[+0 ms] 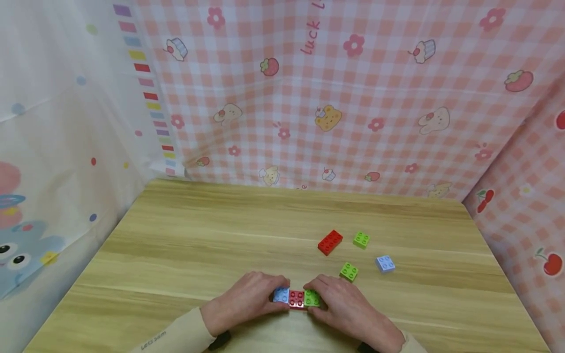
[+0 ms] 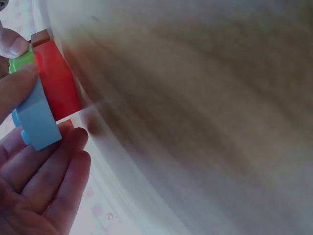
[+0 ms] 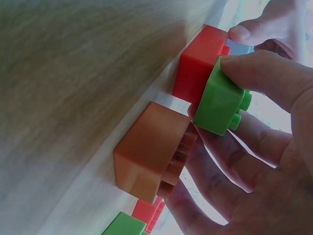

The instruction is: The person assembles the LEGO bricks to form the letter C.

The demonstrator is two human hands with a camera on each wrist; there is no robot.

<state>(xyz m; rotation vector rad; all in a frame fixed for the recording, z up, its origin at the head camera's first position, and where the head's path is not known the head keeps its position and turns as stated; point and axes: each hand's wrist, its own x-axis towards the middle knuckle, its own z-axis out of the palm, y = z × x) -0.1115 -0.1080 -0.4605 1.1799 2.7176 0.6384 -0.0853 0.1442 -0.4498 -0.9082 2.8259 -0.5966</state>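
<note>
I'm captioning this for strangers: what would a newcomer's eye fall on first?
Probably the cartoon-printed pink checked cloth, hanging behind the wooden table. Next, low in the head view, the left hand grips a light-blue brick and the right hand a green brick, both set on a red brick.

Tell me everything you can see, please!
table: one, tan, below
cloths: three, white or pink, around the table
red bricks: two, red, one held, one loose
green bricks: three, lime, one held, two loose
blue bricks: two, light blue, one held, one loose
brown brick: one, brown, beside the right grip
wrist pieces: two, black, at the wrists
sleeves: two, cream, on the forearms
left grip: one, bare, holding blue
right grip: one, bare, holding green
</note>
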